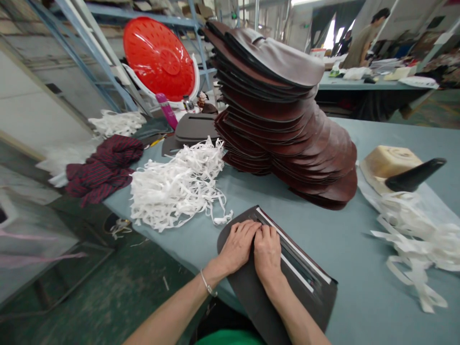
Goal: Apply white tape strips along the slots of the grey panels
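A dark grey panel [247, 292] with rounded corners lies on the table in front of me. It has a long slot with what looks like a black zipper [298, 261] in it, flanked by a long white strip [293, 244] and a shorter white strip [296, 273]. My left hand [239, 247] rests on the panel near the slot's far end, fingers bent and pressed together. Against it, my right hand [268, 249] is closed over the slot, knuckles up. Both sets of fingertips meet there; what they pinch is hidden.
A tall, leaning stack of brown leather-like pieces [287, 129] stands behind the panel. White strips [172, 187] are heaped at left, more strips [417, 239] at right beside a tape roll [391, 160] and black-handled tool [415, 176]. A person [362, 43] stands at another table.
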`<state>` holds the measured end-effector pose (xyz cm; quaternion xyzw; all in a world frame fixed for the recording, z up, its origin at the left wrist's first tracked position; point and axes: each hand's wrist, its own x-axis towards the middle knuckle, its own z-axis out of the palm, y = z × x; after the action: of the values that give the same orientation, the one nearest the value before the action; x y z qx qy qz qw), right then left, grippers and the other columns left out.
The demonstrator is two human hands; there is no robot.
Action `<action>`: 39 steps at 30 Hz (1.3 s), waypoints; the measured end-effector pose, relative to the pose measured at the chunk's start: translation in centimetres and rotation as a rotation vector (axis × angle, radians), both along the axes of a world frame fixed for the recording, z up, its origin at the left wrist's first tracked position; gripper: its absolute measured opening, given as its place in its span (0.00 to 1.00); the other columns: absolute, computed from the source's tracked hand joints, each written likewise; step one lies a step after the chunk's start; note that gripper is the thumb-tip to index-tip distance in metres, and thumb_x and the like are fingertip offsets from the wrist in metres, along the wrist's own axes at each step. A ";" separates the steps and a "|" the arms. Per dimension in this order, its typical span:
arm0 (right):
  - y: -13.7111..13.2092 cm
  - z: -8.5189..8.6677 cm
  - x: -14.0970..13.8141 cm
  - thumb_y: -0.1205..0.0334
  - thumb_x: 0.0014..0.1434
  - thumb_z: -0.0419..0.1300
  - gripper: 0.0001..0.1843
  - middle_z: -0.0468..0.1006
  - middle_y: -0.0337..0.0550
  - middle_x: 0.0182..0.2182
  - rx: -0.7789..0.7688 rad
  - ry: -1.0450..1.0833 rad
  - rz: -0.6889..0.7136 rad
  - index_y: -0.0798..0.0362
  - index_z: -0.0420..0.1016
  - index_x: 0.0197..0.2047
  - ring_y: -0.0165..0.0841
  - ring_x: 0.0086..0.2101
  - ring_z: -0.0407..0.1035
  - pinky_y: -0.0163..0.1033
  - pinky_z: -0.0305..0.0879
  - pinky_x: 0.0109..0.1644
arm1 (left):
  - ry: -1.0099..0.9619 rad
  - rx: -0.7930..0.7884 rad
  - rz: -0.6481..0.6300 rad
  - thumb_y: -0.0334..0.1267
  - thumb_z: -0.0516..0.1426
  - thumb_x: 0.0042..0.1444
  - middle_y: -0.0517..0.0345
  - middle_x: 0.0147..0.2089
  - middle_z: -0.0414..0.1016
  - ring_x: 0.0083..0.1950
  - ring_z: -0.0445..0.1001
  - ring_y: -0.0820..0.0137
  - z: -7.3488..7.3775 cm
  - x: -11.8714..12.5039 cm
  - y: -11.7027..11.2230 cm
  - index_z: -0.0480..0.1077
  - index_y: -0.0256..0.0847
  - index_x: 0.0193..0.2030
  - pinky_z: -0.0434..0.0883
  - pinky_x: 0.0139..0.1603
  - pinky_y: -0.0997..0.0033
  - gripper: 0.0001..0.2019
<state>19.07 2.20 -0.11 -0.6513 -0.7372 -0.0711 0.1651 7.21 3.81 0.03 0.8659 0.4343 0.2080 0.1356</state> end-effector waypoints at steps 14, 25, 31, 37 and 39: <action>-6.1 -0.5 5.8 0.77 0.58 0.51 0.14 0.70 0.51 0.37 0.000 -0.032 0.026 0.61 0.73 0.44 0.41 0.39 0.61 0.45 0.60 0.42 | -0.012 0.068 -0.003 0.26 0.46 0.61 0.50 0.61 0.66 0.65 0.59 0.63 -0.4 0.0 -0.2 0.61 0.39 0.60 0.60 0.64 0.55 0.21; -1.7 0.2 0.9 0.76 0.60 0.47 0.15 0.70 0.52 0.35 -0.034 -0.092 0.038 0.59 0.73 0.41 0.41 0.37 0.61 0.46 0.60 0.39 | 0.037 0.120 0.005 0.29 0.48 0.62 0.49 0.59 0.68 0.65 0.60 0.65 -0.4 0.2 -0.3 0.64 0.37 0.57 0.61 0.63 0.57 0.17; -5.5 0.2 3.8 0.76 0.60 0.47 0.15 0.70 0.53 0.36 -0.060 -0.204 0.023 0.62 0.73 0.44 0.41 0.37 0.61 0.47 0.61 0.39 | 0.063 0.148 0.010 0.26 0.48 0.61 0.48 0.59 0.69 0.64 0.61 0.63 -0.4 0.5 -0.5 0.65 0.37 0.57 0.61 0.63 0.57 0.18; -10.3 -0.1 7.9 0.75 0.60 0.48 0.17 0.71 0.56 0.39 0.001 -0.258 0.054 0.66 0.71 0.49 0.43 0.40 0.62 0.47 0.63 0.43 | 0.088 0.157 0.009 0.26 0.46 0.62 0.50 0.59 0.68 0.65 0.61 0.63 -0.6 0.4 -0.5 0.65 0.37 0.57 0.61 0.63 0.58 0.18; -11.6 0.0 9.0 0.74 0.60 0.48 0.17 0.72 0.56 0.40 0.018 -0.255 0.083 0.66 0.72 0.50 0.43 0.42 0.62 0.48 0.63 0.45 | 0.093 0.157 0.001 0.26 0.46 0.62 0.50 0.59 0.69 0.64 0.61 0.63 -0.6 0.5 -0.6 0.65 0.37 0.56 0.61 0.63 0.57 0.18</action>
<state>28.09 -9.44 -0.08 -0.6045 -0.7778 -0.1532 0.0786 7.67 3.19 -0.53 0.8824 0.4228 0.2010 0.0469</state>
